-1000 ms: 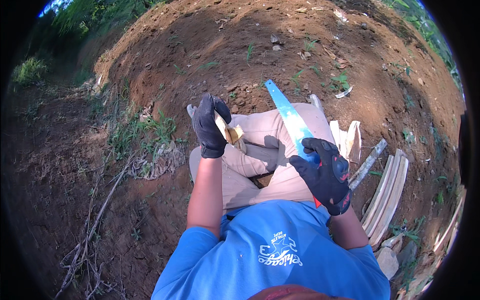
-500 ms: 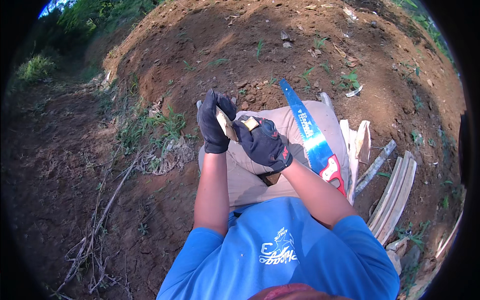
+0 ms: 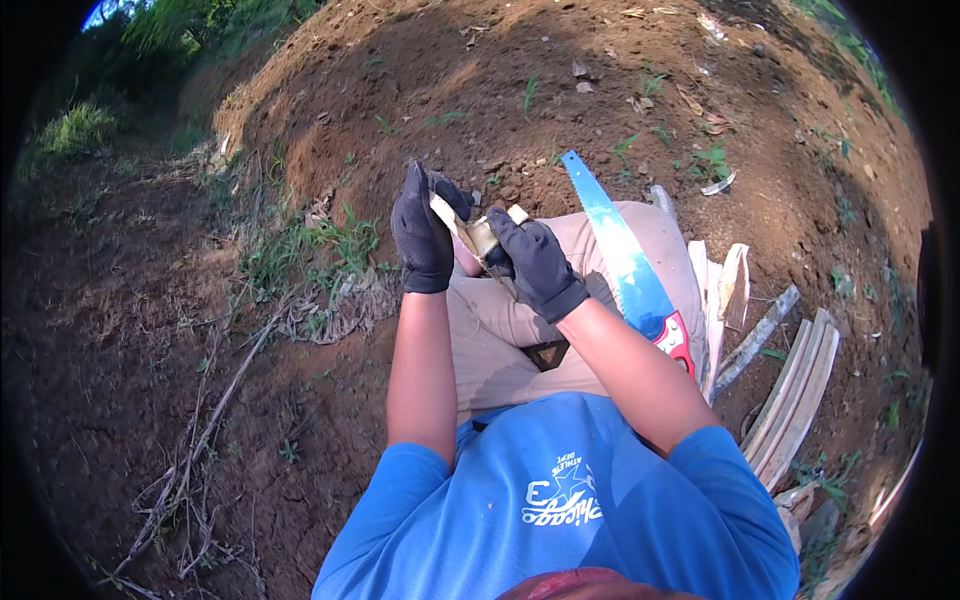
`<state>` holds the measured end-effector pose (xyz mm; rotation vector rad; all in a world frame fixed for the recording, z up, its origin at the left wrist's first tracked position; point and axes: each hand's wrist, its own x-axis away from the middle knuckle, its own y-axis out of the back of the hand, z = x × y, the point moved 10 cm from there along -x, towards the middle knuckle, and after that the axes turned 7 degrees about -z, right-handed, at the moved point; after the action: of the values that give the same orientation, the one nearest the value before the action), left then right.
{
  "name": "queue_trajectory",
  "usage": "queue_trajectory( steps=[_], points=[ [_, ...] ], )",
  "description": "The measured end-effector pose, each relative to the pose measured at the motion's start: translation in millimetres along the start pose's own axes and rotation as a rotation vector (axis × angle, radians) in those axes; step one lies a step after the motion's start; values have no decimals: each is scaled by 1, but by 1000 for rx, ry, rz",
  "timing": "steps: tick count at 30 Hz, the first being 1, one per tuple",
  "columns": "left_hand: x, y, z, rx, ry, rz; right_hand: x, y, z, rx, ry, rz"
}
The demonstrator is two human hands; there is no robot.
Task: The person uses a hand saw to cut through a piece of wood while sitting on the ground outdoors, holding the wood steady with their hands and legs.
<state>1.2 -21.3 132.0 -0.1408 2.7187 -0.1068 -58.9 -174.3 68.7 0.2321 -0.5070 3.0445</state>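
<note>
My left hand (image 3: 422, 238), in a dark work glove, is closed around a pale, flat piece that looks like wood (image 3: 448, 218). Its face is turned toward my other hand, and the glove covers much of it. My right hand (image 3: 540, 265), gloved likewise, grips a small tan block-like piece (image 3: 484, 238) whose exact kind I cannot make out. The tan piece sits against or very close to the pale one, above my lap. A handsaw (image 3: 630, 268) with a shiny blue blade and a red and white handle lies across my right thigh.
Right of my leg lie pale wood strips (image 3: 735, 285), a grey stick (image 3: 757, 340) and a stack of curved slats (image 3: 790, 400). A bare dirt slope (image 3: 430, 90) rises ahead. Dry twigs (image 3: 190, 460) and grass (image 3: 320, 250) are on the left.
My right hand has turned over, so the back of its glove now faces up and its fingers lie over the tan piece. The left hand has shifted slightly up.
</note>
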Motion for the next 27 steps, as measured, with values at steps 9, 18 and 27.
queue_trajectory(
  steps=[9, 18, 27],
  points=[
    [41, -12, -83, -474, -167, -29, -7, -16, -6, 370, 149, 99],
    [17, -3, -68, -446, -21, 260, -6, -19, 3, 441, 529, 38],
    [13, -34, -77, -606, -76, 427, 4, 0, 40, 947, 847, 20]
  ],
)
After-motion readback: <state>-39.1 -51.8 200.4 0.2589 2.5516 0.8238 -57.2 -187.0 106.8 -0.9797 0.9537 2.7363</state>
